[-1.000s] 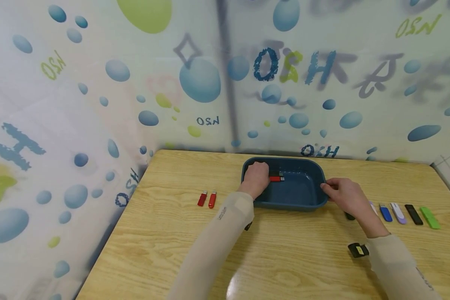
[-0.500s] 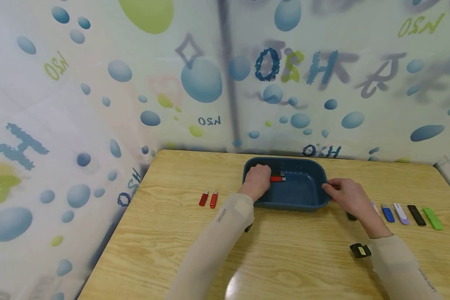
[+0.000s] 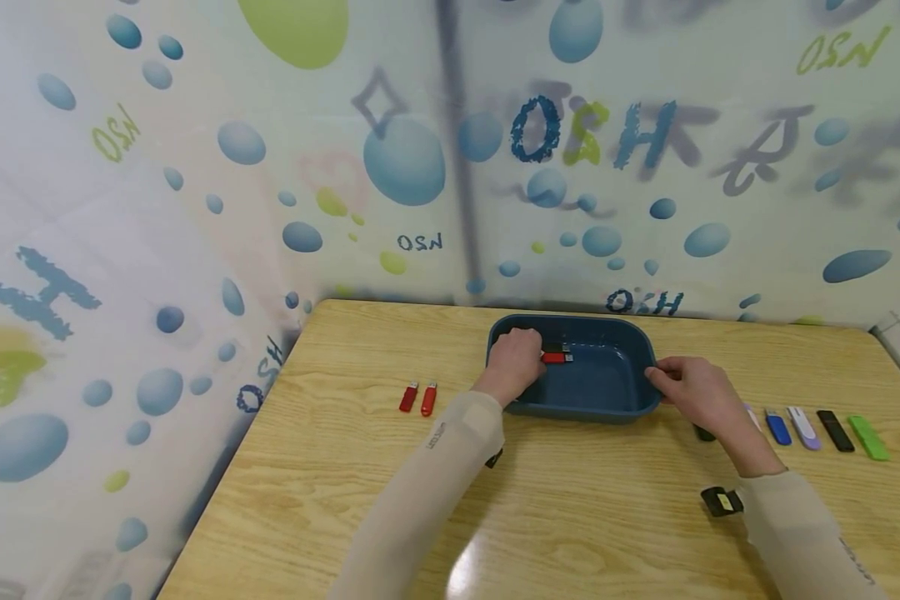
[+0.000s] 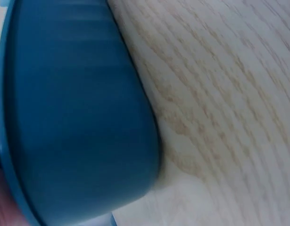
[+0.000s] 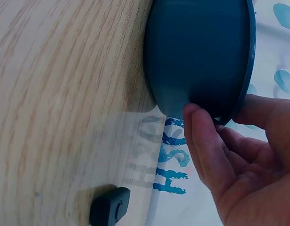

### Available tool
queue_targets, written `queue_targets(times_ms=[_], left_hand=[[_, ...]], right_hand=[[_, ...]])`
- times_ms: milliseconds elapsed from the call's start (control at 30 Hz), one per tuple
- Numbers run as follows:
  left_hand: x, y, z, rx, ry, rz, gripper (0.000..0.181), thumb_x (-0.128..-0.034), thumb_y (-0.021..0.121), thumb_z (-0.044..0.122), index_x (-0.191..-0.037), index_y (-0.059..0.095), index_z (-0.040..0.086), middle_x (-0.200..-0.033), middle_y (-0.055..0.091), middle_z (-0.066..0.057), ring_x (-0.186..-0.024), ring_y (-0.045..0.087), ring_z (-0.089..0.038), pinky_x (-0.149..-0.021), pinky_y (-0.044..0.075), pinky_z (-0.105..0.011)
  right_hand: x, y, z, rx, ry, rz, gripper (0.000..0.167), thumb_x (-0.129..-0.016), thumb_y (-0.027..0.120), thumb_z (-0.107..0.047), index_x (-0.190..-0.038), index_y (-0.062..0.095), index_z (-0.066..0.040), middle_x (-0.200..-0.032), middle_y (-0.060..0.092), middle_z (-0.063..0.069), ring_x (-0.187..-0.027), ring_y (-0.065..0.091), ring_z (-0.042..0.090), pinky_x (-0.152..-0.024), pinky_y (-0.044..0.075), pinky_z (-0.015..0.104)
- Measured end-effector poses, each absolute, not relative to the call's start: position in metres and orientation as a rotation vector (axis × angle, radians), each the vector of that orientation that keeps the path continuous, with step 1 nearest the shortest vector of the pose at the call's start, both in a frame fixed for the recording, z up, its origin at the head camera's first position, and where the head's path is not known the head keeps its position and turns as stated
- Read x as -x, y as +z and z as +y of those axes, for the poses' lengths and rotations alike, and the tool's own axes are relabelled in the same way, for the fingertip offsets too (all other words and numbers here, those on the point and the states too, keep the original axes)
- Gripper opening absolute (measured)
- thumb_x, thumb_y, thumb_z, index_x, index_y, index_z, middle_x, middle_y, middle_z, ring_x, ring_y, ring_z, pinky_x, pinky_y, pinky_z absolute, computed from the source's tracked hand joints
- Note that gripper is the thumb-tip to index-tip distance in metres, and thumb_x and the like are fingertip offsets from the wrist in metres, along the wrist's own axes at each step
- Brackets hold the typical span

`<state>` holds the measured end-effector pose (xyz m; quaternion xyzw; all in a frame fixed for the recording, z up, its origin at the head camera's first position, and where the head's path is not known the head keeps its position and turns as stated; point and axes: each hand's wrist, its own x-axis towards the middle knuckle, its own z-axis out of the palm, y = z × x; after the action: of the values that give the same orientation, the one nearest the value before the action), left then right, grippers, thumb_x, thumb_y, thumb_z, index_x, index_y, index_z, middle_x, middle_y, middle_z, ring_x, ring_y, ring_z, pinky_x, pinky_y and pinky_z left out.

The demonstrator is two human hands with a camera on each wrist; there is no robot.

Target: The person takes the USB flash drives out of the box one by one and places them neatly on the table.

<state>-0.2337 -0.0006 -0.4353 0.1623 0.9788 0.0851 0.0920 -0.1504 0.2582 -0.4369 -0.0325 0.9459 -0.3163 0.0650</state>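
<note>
Dark blue tray (image 3: pixel 570 413) is standing on counter (image 3: pixel 592 500), right grip (image 3: pixel 693 387) pinching its right rim. Left grip (image 3: pixel 516 360) is reaching into left end, near red USB stick (image 3: pixel 553 358); fingers hidden, closure cannot be told. Dark red USB stick (image 3: pixel 408 397) is lying left of tray.

Smooth glossy plastic bin (image 3: pixel 581 387), shiny wood-grain table (image 3: pixel 585 500), metal-tipped plastic USB stick (image 3: pixel 554 358), matt cloth sleeve (image 3: pixel 420 483)

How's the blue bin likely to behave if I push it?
The blue bin is probably stiff, showing no bend where the right hand pinches it. Low and broad, it seems unlikely to tip. Its glossy sheen suggests it may feel slick.
</note>
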Motion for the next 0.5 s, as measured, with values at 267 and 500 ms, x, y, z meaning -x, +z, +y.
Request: queue_targets(times_ms=[267, 500], left_hand=[[0.228, -0.423, -0.003, -0.443, 0.359, 2.924, 0.038, -0.0972, 0.072, 0.020, -0.065, 0.052, 0.016, -0.055, 0.046, 0.003, -0.049, 0.051, -0.015, -0.046, 0.042, -0.027], [0.224, -0.414, -0.009, -0.510, 0.457, 2.953, 0.050, -0.0958, 0.069, 0.013, -0.057, 0.039, 0.017, -0.050, 0.031, 0.006, -0.047, 0.036, -0.012, -0.047, 0.032, -0.023]], right_hand=[[0.150, -0.437, 0.258, 0.090, -0.957, 2.848, 0.047, -0.108, 0.054, -0.025, -0.128, 0.061, 0.017, -0.104, 0.072, 0.027, -0.082, 0.074, 0.030, -0.074, 0.060, 0.050], [0.151, -0.437, 0.258, 0.102, -0.954, 2.854, 0.046, -0.108, 0.054, -0.024, -0.127, 0.061, 0.017, -0.103, 0.073, 0.026, -0.081, 0.074, 0.029, -0.073, 0.060, 0.050]])
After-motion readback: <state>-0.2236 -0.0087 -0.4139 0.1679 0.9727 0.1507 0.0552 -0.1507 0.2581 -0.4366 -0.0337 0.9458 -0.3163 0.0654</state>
